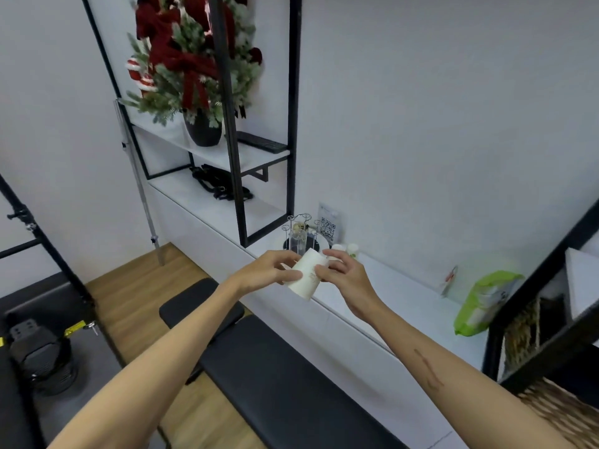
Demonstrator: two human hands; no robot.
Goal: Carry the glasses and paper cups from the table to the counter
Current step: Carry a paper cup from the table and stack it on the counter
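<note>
— Where is the paper cup (307, 274) compared with the fingers?

— Right between them. The left hand (270, 268) grips it from the left side and the right hand (340, 273) from the right, so the cup sits in the middle, tilted, its wider end pointing down toward the person. The left fingers (288, 276) curl round its side; the right fingertips (325, 254) pinch near its upper end. Both hands are closed on it.

— Is it one cup or a stack?

— I cannot tell. A pale edge shows by the left fingers, but it is too blurred to say what it is.

— And where is it in the room?

— In the air, over the near edge of the white counter (405, 296), above a black padded bench (275, 367).

— What lies past the fingertips?

— Just behind them stands a wire rack (299, 228) with a clear glass (296, 243) in it, partly hidden by the cup and the hands. Beside it are a card with a square code (328, 226) and two small white bottles (351, 251), half covered by the right hand.

— Anything to the right of the hands?

— A green packet (479, 306) on the counter, well apart, and something small and thin near it that I cannot make out.
</note>
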